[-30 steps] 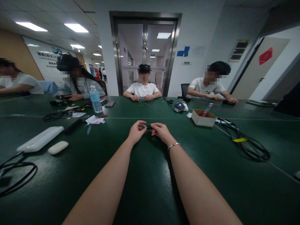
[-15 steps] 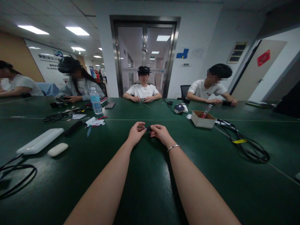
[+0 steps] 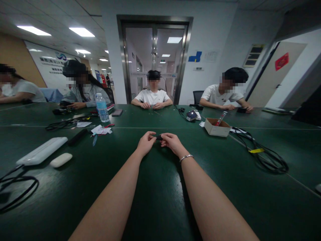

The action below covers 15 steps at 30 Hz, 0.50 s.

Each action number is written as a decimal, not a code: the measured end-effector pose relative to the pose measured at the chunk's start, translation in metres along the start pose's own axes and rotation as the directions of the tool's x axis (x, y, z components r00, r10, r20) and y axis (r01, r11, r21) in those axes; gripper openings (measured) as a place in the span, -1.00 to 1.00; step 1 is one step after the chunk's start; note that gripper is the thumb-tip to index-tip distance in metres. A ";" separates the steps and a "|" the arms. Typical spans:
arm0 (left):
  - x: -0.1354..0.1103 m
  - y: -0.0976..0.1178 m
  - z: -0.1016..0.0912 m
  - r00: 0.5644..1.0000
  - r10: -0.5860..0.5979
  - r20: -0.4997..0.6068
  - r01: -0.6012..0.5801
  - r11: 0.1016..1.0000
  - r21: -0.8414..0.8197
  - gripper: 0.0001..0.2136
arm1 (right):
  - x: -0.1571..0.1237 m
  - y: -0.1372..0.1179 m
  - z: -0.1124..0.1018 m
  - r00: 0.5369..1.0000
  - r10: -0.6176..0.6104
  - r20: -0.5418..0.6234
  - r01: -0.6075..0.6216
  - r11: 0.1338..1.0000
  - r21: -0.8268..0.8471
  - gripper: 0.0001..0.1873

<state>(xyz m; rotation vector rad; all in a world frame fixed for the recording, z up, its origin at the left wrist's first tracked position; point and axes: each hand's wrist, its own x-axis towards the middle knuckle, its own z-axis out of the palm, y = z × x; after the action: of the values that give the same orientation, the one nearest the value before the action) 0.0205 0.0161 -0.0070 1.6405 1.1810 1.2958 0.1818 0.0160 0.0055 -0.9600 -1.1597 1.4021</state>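
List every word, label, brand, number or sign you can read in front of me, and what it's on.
Nothing reads clearly enough to quote.
Wall sign at left: several lines of characters, too blurred.
Glass double door: lettering across it, too small.
Red diamond paper at right: marking too blurred.
Bottle: any label print is too small.
Small black item between the hands: no text can be made out.

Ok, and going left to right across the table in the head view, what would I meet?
White slab, black stick, bottle, left hand, small black piece, right hand, box, yellow-tagged cable.
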 end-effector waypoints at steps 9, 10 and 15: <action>0.001 -0.003 0.001 0.999 -0.035 0.005 0.035 0.998 0.060 -0.77 | -0.002 0.000 0.000 0.999 -0.008 0.033 0.007 1.000 0.015 -0.91; 0.001 -0.004 0.001 1.000 -0.028 0.004 0.027 0.998 0.049 -0.78 | -0.002 -0.001 0.000 0.999 -0.008 0.034 0.008 1.000 0.015 -0.91; 0.001 -0.002 0.000 0.999 -0.035 0.001 0.035 0.999 0.019 -0.76 | -0.003 -0.003 0.000 0.999 0.004 0.035 -0.004 1.000 0.003 -0.93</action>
<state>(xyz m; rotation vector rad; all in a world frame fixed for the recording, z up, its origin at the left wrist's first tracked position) 0.0201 0.0178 -0.0088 1.6269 1.2198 1.2653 0.1827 0.0133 0.0085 -0.9399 -1.1818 1.4279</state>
